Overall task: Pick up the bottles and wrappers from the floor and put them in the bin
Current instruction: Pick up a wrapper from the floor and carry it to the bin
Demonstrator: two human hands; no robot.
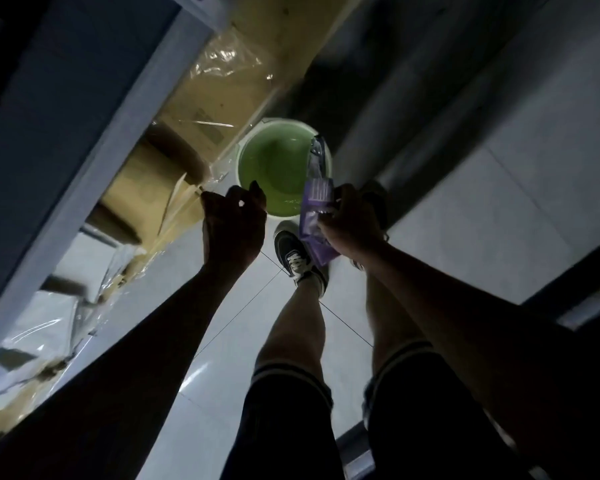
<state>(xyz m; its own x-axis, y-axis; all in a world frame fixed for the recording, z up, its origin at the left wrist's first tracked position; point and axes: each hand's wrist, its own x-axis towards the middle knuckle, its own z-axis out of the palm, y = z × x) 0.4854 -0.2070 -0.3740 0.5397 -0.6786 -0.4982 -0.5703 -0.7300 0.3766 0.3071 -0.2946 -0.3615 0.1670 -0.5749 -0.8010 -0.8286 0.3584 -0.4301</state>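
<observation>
Bin [253, 133] ahead of the feet, boxes [187, 109] to its left, wrapper [314, 206] seemingly over its right rim

one green bin [257, 133], one purple wrapper [314, 202], two hands, two shoes
</observation>
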